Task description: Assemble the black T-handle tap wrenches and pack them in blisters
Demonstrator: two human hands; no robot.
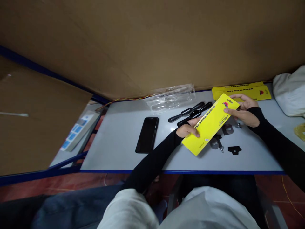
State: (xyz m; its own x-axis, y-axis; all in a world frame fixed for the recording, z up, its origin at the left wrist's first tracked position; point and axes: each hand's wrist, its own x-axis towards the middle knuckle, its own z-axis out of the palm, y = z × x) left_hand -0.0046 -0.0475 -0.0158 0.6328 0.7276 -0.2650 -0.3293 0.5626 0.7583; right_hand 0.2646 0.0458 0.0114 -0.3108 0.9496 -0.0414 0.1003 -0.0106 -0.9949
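A yellow printed spoke shave card [209, 125] is held slantwise above the table between both hands. My left hand [188, 128] grips its lower left edge, thumb on the printed face. My right hand [245, 111] pinches the upper right end near the hang hole, with the thumb on top. Behind the card lie two black spoke shave bodies [186, 112], partly covered by it and my left hand. Below and beside it rest dark metal blades [215, 143], a small black cap plate [234, 150] and a thumbscrew [238, 126].
More yellow cards [252, 93] lie at the back right, beside a white cloth-like bundle [289, 92]. Clear plastic blister packaging [170, 98] sits by the cardboard wall [152, 44]. A black phone [147, 135] lies left of my arm. A blue frame [102, 99] borders the left side.
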